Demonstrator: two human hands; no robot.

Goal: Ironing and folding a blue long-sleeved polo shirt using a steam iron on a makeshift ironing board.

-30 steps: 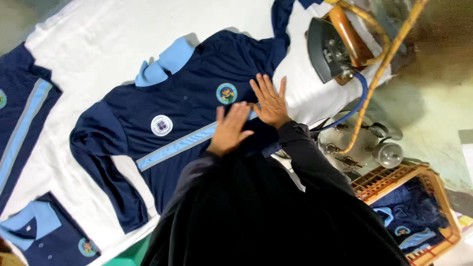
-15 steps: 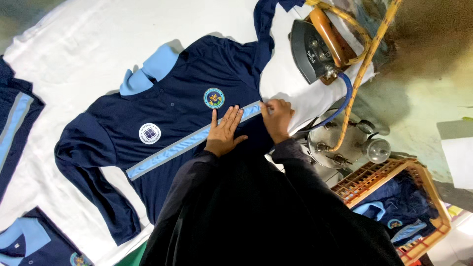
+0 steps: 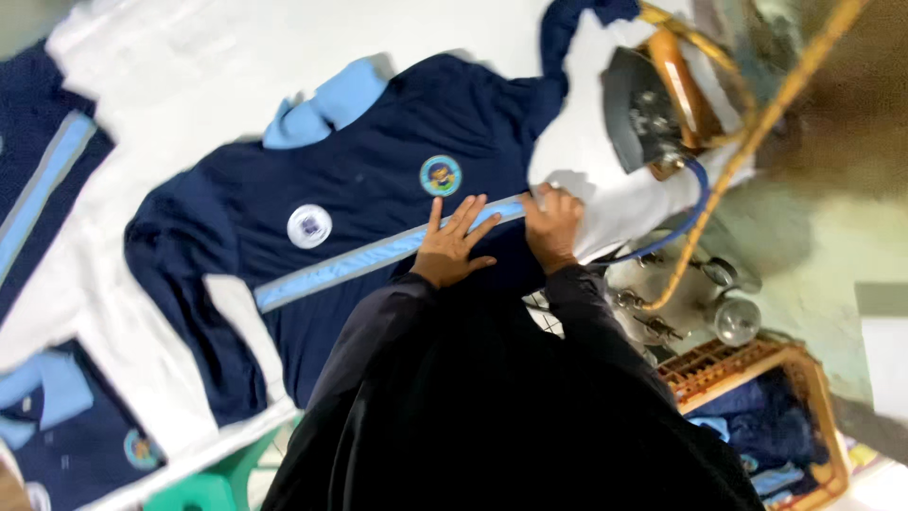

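Navy long-sleeved polo shirt with pale blue collar and chest stripe [image 3: 378, 203] lies spread on the white padded surface [image 3: 180, 85], stripe running diagonally; left hand [image 3: 452, 248] flat, released, on the stripe, right hand [image 3: 551, 225] seemingly pinching the hem edge.

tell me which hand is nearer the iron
Right. The right hand grips the shirt edge just below-left of the iron; the left hand lies flat on the shirt's light blue stripe, farther away.

Single head-worn view, looking steeply down, close over white ironing table [image 3: 189, 57], frame tilted
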